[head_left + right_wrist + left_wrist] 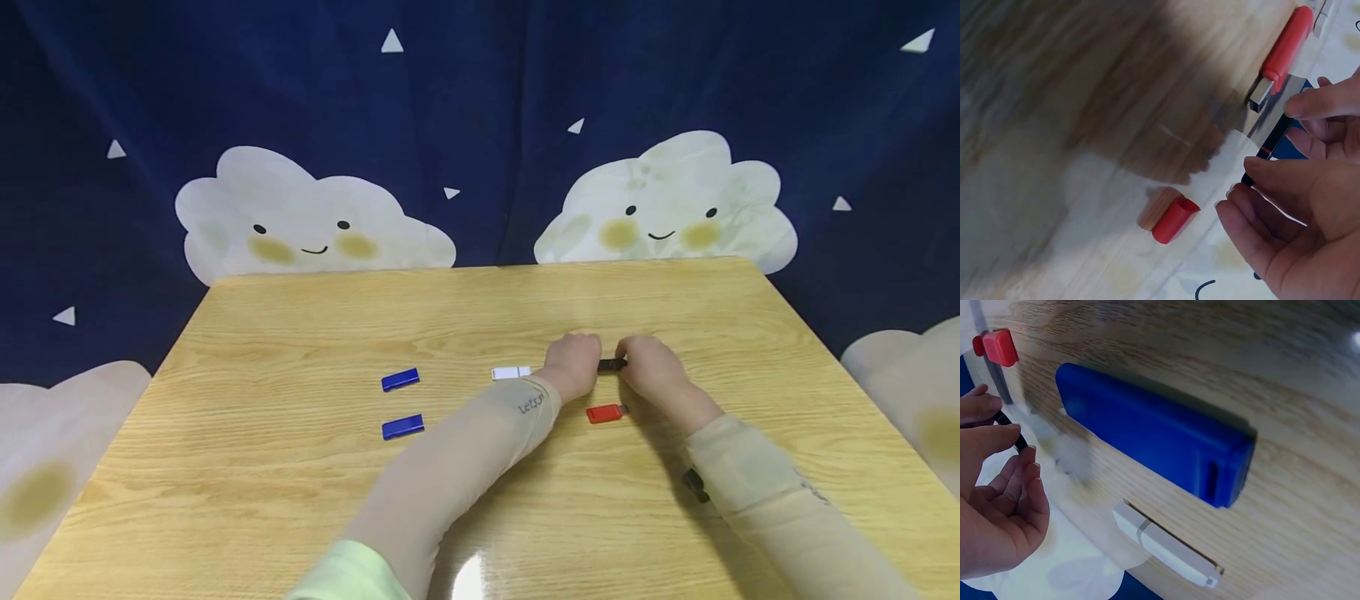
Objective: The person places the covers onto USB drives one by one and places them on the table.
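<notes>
A slim black USB stick (611,365) is held between my two hands over the right half of the table. My left hand (573,365) pinches its left end between thumb and fingers. At the other end, the thumb and fingertips of my right hand (652,367) pinch it, as the right wrist view shows. Nearer me lies a red USB stick (606,413) with its metal plug bare. A loose red cap (1175,220) rests on the table in the right wrist view. Left of my left hand is a white USB stick (511,373).
Two blue USB sticks (401,380) lie one behind the other, left of the white one. A small black object (696,485) shows beside the right sleeve. Behind the wooden table (262,467) hangs a dark blue curtain (480,125) with clouds.
</notes>
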`<state>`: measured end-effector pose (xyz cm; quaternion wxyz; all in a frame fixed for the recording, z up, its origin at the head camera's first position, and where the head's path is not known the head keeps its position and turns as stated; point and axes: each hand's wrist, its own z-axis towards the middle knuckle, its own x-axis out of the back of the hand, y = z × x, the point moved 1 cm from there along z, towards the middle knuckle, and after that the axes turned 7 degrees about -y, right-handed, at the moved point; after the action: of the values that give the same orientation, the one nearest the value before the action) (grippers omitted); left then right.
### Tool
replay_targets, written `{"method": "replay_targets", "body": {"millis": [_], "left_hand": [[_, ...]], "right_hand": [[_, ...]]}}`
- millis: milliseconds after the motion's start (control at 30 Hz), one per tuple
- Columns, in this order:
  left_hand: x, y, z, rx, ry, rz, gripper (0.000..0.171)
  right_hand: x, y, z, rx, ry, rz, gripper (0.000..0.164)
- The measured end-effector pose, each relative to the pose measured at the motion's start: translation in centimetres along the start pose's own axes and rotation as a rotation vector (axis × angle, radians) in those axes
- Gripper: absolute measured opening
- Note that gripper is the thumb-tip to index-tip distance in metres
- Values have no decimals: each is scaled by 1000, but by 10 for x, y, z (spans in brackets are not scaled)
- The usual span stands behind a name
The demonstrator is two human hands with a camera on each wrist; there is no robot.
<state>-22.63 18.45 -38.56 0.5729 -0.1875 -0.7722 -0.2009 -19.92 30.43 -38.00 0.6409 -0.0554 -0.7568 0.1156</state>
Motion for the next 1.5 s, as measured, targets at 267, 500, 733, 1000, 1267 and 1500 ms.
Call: {"method": "replay_targets", "body": {"millis": [267, 500, 733, 1000, 1267, 1500], "left_hand": [[-4, -1, 2, 4, -4, 0, 13], [-5, -3, 5, 6, -22, -21, 13], [-3, -9, 1, 1, -44, -63, 13], [2, -10, -12, -50, -116, -150, 5], [-2, 7, -27, -84, -208, -125, 40], [-4, 14, -36, -88, -233, -117, 30]], "right_hand": [[-3, 1, 2, 12, 4, -18, 26], [-2, 1, 4, 13, -24, -28, 25], [-4, 3, 7, -19, -78, 5, 21], [-2, 11, 6, -68, -130, -11, 26], [7, 18, -9, -109, -125, 21, 32], [17, 30, -28, -130, -136, 66, 32]]}}
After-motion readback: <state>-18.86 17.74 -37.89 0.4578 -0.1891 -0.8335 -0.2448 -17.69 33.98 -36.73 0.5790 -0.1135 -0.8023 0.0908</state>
